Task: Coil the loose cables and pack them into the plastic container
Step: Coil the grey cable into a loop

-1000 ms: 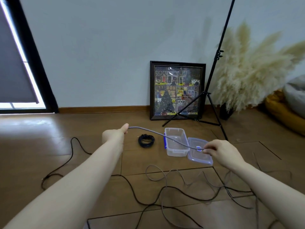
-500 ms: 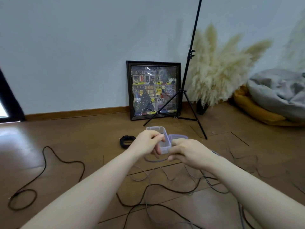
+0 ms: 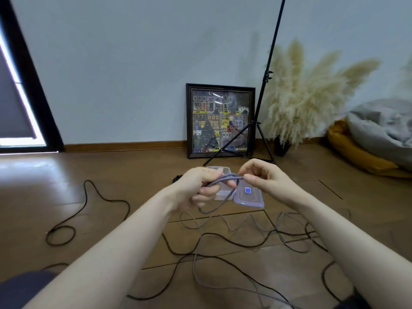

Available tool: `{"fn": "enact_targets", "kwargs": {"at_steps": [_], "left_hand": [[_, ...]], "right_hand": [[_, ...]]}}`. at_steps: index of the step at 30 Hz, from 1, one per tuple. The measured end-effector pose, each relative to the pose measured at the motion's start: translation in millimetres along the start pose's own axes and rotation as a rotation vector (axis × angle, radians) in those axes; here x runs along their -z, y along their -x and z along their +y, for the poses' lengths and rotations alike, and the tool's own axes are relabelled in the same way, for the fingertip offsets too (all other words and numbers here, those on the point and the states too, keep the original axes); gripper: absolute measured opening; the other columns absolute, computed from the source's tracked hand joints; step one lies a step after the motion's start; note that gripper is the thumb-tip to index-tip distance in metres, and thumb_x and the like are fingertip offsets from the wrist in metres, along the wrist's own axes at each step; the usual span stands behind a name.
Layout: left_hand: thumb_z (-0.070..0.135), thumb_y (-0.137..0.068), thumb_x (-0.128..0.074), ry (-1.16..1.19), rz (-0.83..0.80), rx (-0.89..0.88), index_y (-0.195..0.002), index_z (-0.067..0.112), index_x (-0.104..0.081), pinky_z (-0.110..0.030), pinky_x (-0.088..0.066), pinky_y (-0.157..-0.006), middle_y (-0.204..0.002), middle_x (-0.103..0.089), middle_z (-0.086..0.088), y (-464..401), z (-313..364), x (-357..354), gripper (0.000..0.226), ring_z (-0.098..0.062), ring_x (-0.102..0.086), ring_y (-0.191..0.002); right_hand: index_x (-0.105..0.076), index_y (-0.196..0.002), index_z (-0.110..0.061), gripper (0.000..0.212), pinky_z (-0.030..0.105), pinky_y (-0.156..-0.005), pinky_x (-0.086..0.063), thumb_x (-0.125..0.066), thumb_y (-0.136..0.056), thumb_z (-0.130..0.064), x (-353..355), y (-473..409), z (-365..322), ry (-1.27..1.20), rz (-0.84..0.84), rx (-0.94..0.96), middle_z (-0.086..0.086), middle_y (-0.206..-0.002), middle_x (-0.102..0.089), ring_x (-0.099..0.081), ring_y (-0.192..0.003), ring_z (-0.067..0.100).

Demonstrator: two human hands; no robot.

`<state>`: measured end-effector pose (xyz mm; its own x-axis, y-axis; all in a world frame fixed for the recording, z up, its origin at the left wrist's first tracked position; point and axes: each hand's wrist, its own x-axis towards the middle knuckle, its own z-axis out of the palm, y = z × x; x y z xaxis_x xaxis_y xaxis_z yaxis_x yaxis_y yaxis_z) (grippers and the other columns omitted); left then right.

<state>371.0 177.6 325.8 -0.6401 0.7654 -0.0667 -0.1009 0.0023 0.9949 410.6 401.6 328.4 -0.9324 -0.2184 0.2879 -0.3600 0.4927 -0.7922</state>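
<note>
Hands, left (image 3: 200, 188) and right (image 3: 265, 181), pinched thin grey cable (image 3: 223, 177) mid-frame; trailing slack risked snagging black floor cables (image 3: 223, 239).

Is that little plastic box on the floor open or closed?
Open. The container has no lid on; its lid lies flat on the floor beside it. Both hands hide most of the box, so its contents cannot be told.
</note>
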Motion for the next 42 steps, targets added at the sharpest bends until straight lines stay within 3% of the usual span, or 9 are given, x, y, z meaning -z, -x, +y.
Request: {"fn": "enact_targets", "kwargs": {"at_steps": [5, 12, 16, 19, 25, 30, 37, 40, 42], "left_hand": [[0.035, -0.096, -0.043, 0.261, -0.064, 0.012, -0.093, 0.005, -0.053, -0.012, -0.015, -0.03, -0.04, -0.025, 0.008, 27.1, -9.0, -30.0, 0.032, -0.002, -0.017, -0.027], [0.035, -0.1, -0.042, 0.329, 0.041, 0.051, -0.085, 0.011, -0.075, -0.014, -0.017, -0.027, -0.041, -0.027, 0.009, 66.1, -34.6, -59.5, 0.043, -0.001, -0.02, -0.028], [0.04, -0.102, -0.047, 0.172, 0.279, -0.023, -0.084, 0.011, -0.071, -0.014, -0.014, -0.031, -0.045, -0.026, 0.008, 77.3, -39.2, -82.5, 0.042, -0.003, -0.017, -0.032], [0.038, -0.102, -0.05, 0.089, 0.325, -0.067, -0.095, 0.01, -0.064, -0.014, -0.014, -0.033, -0.048, -0.028, 0.009, 86.6, -38.8, -100.3, 0.033, -0.003, -0.016, -0.036], [0.024, -0.105, -0.043, 0.024, 0.406, -0.14, -0.082, 0.013, -0.061, -0.013, -0.013, -0.034, -0.048, -0.028, 0.01, 110.5, -33.6, -119.6, 0.03, -0.003, -0.015, -0.036], [0.02, -0.106, -0.037, 0.019, 0.389, -0.128, -0.093, 0.007, -0.064, -0.014, -0.014, -0.034, -0.05, -0.029, 0.009, 135.2, -31.5, -126.4, 0.033, -0.004, -0.016, -0.037], [0.023, -0.105, -0.038, -0.127, 0.351, -0.206, -0.089, 0.011, -0.066, -0.014, -0.015, -0.035, -0.049, -0.028, 0.009, 140.4, -14.4, -132.2, 0.034, -0.006, -0.015, -0.038], [0.027, -0.104, -0.04, -0.198, 0.312, -0.201, -0.08, 0.016, -0.062, -0.013, -0.014, -0.036, -0.047, -0.028, 0.01, 139.0, -17.3, -137.1, 0.034, -0.006, -0.015, -0.037], [0.029, -0.105, -0.041, -0.198, 0.278, -0.202, -0.076, 0.019, -0.06, -0.013, -0.015, -0.036, -0.046, -0.028, 0.009, 139.8, -22.8, -139.3, 0.036, -0.006, -0.015, -0.037]], "right_hand": [[-0.058, -0.127, -0.013, 0.031, 0.017, -0.041, -0.02, -0.036, -0.106, -0.019, -31.5, 36.1, -4.7, -0.236, -0.028, -0.144, -0.022, -0.065, -0.061, -0.027, -0.041, 0.005], [-0.054, -0.087, -0.012, 0.033, 0.02, -0.042, -0.014, -0.056, -0.086, -0.045, -45.8, 78.8, -15.1, -0.304, -0.017, -0.205, -0.001, -0.056, -0.034, -0.02, -0.045, 0.009], [-0.051, -0.086, -0.013, 0.027, 0.017, -0.039, -0.018, -0.055, -0.091, -0.039, -43.6, 93.6, -19.3, -0.367, -0.109, -0.187, 0.006, -0.067, -0.058, -0.024, -0.047, 0.012], [-0.054, -0.087, -0.016, 0.027, 0.016, -0.04, -0.017, -0.068, -0.088, -0.039, -46.3, 100.6, -28.3, -0.332, -0.116, -0.172, 0.001, -0.067, -0.056, -0.026, -0.049, 0.01], [-0.07, -0.1, -0.021, 0.028, 0.016, -0.042, -0.022, -0.076, -0.079, -0.039, -45.8, 118.9, -49.3, -0.354, -0.066, -0.106, 0.005, -0.079, -0.066, -0.029, -0.047, 0.007], [-0.072, -0.084, -0.023, 0.011, 0.015, -0.041, -0.024, -0.07, -0.079, -0.032, -29.9, 140.9, -62.7, -0.31, 0.031, -0.063, 0.002, -0.07, -0.065, -0.029, -0.045, 0.007], [-0.059, -0.077, -0.01, 0.015, 0.014, -0.052, -0.034, -0.066, -0.09, -0.009, -23.9, 139.4, -77.7, -0.14, 0.133, 0.058, -0.008, -0.066, -0.057, -0.046, -0.057, 0.002], [-0.06, -0.076, -0.01, 0.016, 0.015, -0.059, -0.039, -0.065, -0.09, -0.005, -27.5, 140.7, -78.8, -0.119, 0.118, 0.046, -0.002, -0.077, -0.064, -0.053, -0.064, 0.002], [-0.06, -0.078, -0.011, 0.015, 0.027, -0.064, -0.04, -0.062, -0.092, -0.008, -31.8, 142.7, -74.6, -0.156, 0.108, -0.019, 0.005, -0.091, -0.07, -0.054, -0.069, 0.015]]}}
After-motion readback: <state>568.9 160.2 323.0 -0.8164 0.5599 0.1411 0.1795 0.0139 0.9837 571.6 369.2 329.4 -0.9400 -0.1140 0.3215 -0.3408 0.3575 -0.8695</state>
